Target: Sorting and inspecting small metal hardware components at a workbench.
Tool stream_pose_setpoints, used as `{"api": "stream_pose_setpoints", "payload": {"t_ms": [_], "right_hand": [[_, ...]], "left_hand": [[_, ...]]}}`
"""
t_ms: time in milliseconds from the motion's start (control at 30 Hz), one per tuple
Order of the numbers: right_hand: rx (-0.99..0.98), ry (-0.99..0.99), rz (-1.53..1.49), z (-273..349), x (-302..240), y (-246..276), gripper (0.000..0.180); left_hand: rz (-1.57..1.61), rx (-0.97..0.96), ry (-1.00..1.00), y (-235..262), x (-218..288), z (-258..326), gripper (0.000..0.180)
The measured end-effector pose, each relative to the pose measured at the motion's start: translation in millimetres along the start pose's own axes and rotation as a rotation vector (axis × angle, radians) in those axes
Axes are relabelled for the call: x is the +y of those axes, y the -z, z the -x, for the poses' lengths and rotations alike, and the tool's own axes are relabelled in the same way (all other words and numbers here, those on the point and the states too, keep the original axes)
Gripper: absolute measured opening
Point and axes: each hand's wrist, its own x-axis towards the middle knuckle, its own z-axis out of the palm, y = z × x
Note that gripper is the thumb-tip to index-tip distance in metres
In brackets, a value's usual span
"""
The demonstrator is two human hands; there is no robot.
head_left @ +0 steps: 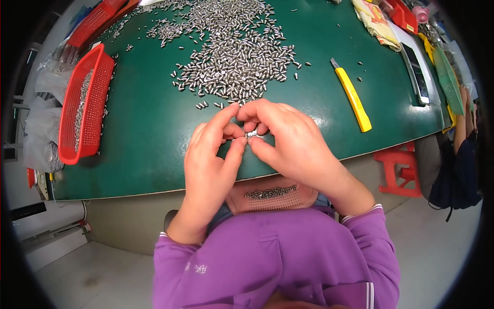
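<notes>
My left hand [212, 149] and my right hand [288, 134] meet over the near part of the green table [149, 129]. Their fingertips pinch small shiny metal parts [252, 134] between them, partly covered by the fingers. Both hands are closed, thumbs close together. Just beyond the fingertips spreads a big heap of small silver metal pieces [236, 56], short and rounded at the end. A pink mesh basket [242, 198] rests at my lap below the table edge, with a strip of similar metal pieces [271, 192] in it.
A red mesh basket [105, 67] with metal pieces stands at the left. Right of the heap lies a yellow utility knife [353, 98]. A phone-like device [415, 72] sits near the right edge. A red stool [399, 170] stands on the floor; another person's arm [461, 121] shows far right.
</notes>
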Motion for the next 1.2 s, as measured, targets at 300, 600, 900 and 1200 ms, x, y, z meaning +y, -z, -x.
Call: {"api": "stream_pose_setpoints", "payload": {"t_ms": [300,600,900,1200], "right_hand": [[0.066,0.169,0.141,6,-2,-10,0.018],[-0.044,0.163,0.197,23,-15,9,0.013],[-0.026,0.062,0.134,1,-5,22,0.02],[0.044,0.088,0.263,-2,1,9,0.006]], "left_hand": [[-0.163,0.061,-0.133,3,1,11,0.058],[-0.125,0.087,-0.01,1,1,1,0.073],[-0.142,0.037,-0.125,-8,-4,-15,0.069],[-0.028,-0.019,-0.065,-6,0,-10,0.071]]}}
